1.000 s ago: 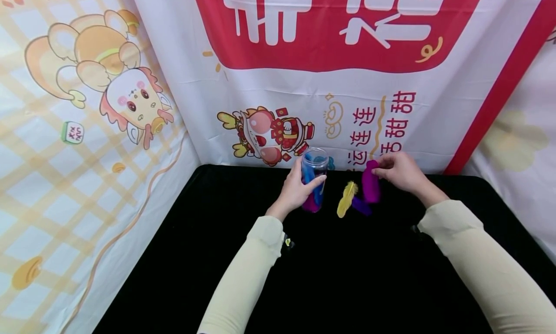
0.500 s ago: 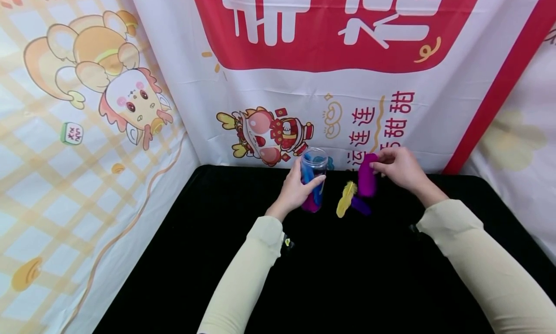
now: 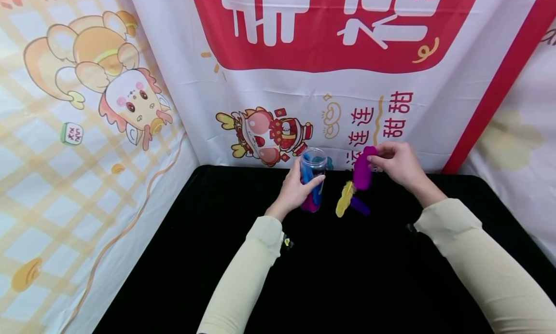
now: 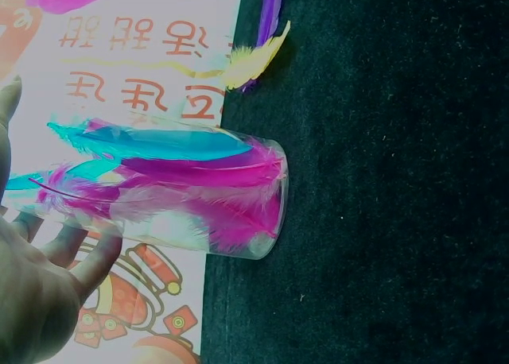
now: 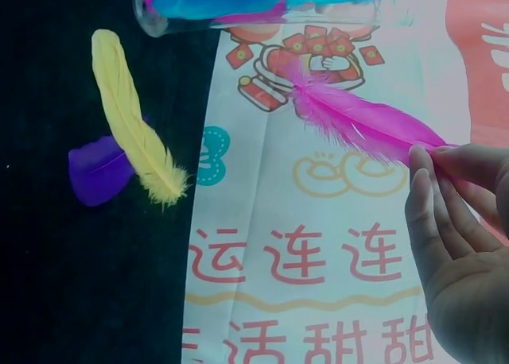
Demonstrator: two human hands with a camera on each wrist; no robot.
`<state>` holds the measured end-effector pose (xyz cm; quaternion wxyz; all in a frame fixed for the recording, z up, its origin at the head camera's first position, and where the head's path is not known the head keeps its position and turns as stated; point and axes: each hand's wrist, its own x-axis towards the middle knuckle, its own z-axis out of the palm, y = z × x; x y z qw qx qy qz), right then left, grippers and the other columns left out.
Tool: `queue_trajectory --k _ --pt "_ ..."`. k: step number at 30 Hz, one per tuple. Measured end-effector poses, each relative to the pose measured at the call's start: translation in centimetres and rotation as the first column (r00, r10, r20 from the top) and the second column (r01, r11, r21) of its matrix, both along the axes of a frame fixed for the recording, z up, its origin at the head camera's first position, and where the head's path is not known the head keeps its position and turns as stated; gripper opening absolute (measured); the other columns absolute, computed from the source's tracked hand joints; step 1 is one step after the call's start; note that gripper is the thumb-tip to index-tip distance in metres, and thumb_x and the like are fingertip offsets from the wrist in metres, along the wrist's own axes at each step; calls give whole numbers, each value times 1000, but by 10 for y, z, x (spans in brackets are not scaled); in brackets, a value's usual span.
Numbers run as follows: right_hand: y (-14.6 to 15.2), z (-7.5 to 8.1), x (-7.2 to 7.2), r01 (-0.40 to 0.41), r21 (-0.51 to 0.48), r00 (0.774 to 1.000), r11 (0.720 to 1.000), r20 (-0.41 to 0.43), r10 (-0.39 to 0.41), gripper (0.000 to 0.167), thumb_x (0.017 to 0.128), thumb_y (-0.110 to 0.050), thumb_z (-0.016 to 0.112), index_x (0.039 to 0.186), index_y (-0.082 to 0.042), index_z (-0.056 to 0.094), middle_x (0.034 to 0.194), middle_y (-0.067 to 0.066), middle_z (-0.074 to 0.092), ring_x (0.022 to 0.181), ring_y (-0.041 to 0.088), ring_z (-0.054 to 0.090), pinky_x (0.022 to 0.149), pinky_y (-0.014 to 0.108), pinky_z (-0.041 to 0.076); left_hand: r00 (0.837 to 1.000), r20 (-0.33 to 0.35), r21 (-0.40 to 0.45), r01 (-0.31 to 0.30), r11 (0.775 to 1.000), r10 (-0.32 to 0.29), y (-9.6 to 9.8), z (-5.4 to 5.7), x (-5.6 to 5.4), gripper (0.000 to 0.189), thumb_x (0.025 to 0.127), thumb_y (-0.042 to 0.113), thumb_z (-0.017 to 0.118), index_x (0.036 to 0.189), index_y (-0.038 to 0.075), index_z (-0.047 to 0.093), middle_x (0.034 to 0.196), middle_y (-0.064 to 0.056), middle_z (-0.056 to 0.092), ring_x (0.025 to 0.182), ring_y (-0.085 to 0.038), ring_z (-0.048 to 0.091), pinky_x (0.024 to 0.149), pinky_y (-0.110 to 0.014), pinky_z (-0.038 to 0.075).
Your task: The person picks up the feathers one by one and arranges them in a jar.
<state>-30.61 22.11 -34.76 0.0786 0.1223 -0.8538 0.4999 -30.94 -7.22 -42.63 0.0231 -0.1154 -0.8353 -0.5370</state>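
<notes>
My left hand (image 3: 296, 191) holds a clear jar (image 3: 314, 159) upright near the table's far edge, fingers and thumb round its side. Inside the jar, blue feathers (image 4: 183, 144) and magenta feathers (image 4: 238, 209) show through the wall. To the right of the jar, my right hand (image 3: 400, 165) pinches a magenta feather (image 5: 358, 125) by one end between thumb and fingertips, raised off the table. Below it lie a yellow feather (image 5: 121, 102) and a purple feather (image 5: 99, 172), the yellow one partly over the purple.
A black-covered table (image 3: 339, 276) stretches out before me. A printed white and red cloth (image 3: 195, 107) hangs right behind its far edge. Another patterned cloth (image 3: 52, 189) closes off the left side.
My right hand has risen a little and moved left with the magenta feather, bringing it closer to the jar. The left hand and jar have hardly moved.
</notes>
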Motion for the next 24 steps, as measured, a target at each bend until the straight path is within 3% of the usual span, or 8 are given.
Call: queue_trajectory --k 8,14,24 --pt "-7 6 2 8 -1 997 1000 -75 -9 21 93 -15 78 103 3 75 88 12 78 68 9 71 59 29 58 1000 -2 -2 -1 1000 1 -1 -1 -1 80 95 51 69 158 27 26 151 -5 45 136 -28 49 111 -56 41" --pt "-13 12 3 65 32 987 997 -146 -60 21 92 -19 79 99 0 76 88 5 77 72 0 68 60 20 53 1000 1 -4 1 1000 -1 -1 -2 0 81 94 56 69 157 29 26 151 -3 45 136 -27 49 111 -56 41" --pt "-25 25 5 37 -61 977 997 -205 -49 20 90 -15 81 96 3 74 83 5 77 64 7 69 56 20 53 1000 -1 1 2 1000 -2 -1 -1 0 83 94 56 69 158 28 25 152 -4 44 136 -27 48 112 -55 41"
